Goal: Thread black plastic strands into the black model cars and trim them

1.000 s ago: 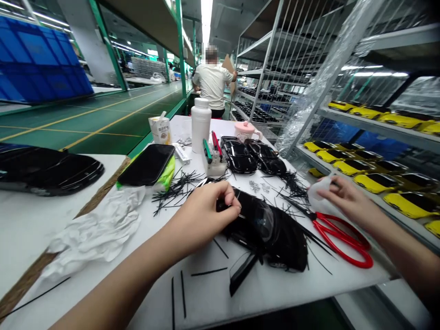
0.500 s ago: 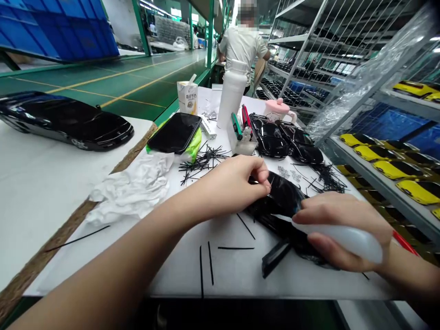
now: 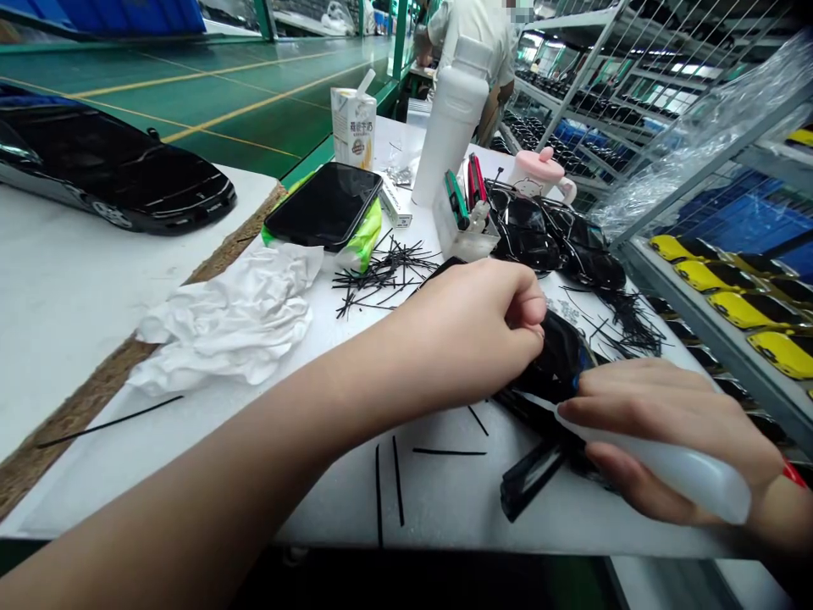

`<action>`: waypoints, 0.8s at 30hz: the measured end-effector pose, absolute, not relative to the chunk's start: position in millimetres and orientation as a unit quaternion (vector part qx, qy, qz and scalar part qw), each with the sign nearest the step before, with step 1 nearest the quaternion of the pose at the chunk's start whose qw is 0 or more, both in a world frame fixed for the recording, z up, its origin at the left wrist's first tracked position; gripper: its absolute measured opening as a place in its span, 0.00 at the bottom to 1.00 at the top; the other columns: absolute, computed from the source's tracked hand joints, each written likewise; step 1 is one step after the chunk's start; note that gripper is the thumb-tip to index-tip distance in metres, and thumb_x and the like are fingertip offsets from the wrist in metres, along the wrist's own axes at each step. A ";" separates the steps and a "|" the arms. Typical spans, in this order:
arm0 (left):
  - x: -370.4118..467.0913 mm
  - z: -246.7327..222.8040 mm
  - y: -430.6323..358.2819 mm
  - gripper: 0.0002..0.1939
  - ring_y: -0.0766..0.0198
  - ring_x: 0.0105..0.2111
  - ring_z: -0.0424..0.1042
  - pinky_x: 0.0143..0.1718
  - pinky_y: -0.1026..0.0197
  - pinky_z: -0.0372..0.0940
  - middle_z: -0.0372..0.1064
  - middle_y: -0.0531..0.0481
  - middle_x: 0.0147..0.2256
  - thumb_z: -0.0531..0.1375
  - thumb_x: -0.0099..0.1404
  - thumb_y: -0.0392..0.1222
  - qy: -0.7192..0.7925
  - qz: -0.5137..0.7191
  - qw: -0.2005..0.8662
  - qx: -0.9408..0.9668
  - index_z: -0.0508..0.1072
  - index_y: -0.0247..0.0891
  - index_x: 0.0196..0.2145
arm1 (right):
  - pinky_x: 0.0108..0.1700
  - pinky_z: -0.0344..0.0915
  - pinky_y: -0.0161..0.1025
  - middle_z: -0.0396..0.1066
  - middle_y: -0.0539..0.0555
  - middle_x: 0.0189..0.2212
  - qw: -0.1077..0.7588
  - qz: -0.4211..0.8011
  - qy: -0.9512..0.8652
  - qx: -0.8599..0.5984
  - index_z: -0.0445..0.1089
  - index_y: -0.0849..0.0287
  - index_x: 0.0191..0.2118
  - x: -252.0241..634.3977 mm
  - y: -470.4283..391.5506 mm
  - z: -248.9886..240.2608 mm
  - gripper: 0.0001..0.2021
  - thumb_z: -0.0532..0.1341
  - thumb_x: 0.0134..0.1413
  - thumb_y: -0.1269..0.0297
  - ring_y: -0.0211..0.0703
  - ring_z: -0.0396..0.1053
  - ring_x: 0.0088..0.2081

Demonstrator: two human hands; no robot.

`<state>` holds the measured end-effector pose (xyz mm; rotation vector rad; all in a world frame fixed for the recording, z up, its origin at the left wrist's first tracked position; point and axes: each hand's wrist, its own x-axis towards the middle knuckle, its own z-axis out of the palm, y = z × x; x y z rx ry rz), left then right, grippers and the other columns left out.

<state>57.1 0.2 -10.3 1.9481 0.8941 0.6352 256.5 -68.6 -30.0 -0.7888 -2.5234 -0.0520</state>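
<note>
A glossy black model car [image 3: 559, 360] lies on the white work table under both my hands, partly hidden by them. Over its top, my left hand [image 3: 476, 330] is closed in a pinch; whatever is between its fingertips is hidden. My right hand [image 3: 666, 407] wraps round a translucent white plastic tool [image 3: 692, 470], whose narrow tip points left at the car's near side. A black door-like car part [image 3: 530, 483] sticks out from that side towards me. Thin black strips [image 3: 450, 451] lie loose on the table near the front edge.
Crumpled white tissue [image 3: 229, 318], a phone [image 3: 327, 203], a milk carton [image 3: 353, 131] and a white bottle [image 3: 452, 127] stand or lie beyond. A knife holder [image 3: 463, 233], more black cars [image 3: 527, 229] and a pink-lidded mug [image 3: 539, 174] are behind. Yellow cars [image 3: 737, 309] fill the right rack.
The view has tilted down and shifted, so the scene sits higher in the picture. My left hand has moved slightly right over the car; my right hand keeps hold of the white plastic tool.
</note>
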 end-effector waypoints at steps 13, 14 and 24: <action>56.4 -11.5 -0.8 0.13 0.62 0.32 0.71 0.34 0.59 0.64 0.73 0.55 0.29 0.57 0.62 0.30 0.362 0.250 0.431 0.788 0.60 0.41 0.23 | 0.21 0.62 0.39 0.65 0.49 0.18 0.243 -0.006 -0.943 -0.229 0.67 0.59 0.38 260.3 -67.8 -40.7 0.01 0.58 0.63 0.70 0.41 0.60 0.20; 56.5 -11.7 -0.9 0.13 0.62 0.32 0.71 0.34 0.59 0.64 0.73 0.55 0.29 0.57 0.62 0.30 0.362 0.250 0.430 0.789 0.60 0.41 0.23 | 0.22 0.62 0.39 0.65 0.49 0.18 0.244 -0.008 -0.942 -0.229 0.67 0.58 0.38 259.6 -68.0 -40.2 0.02 0.58 0.63 0.70 0.41 0.61 0.20; 56.6 -12.9 -1.5 0.13 0.61 0.32 0.71 0.34 0.57 0.64 0.73 0.56 0.29 0.57 0.61 0.29 0.366 0.248 0.426 0.789 0.61 0.41 0.23 | 0.20 0.62 0.39 0.68 0.48 0.18 0.232 -0.022 -0.945 -0.228 0.65 0.57 0.38 257.5 -67.0 -36.9 0.04 0.57 0.61 0.73 0.42 0.65 0.18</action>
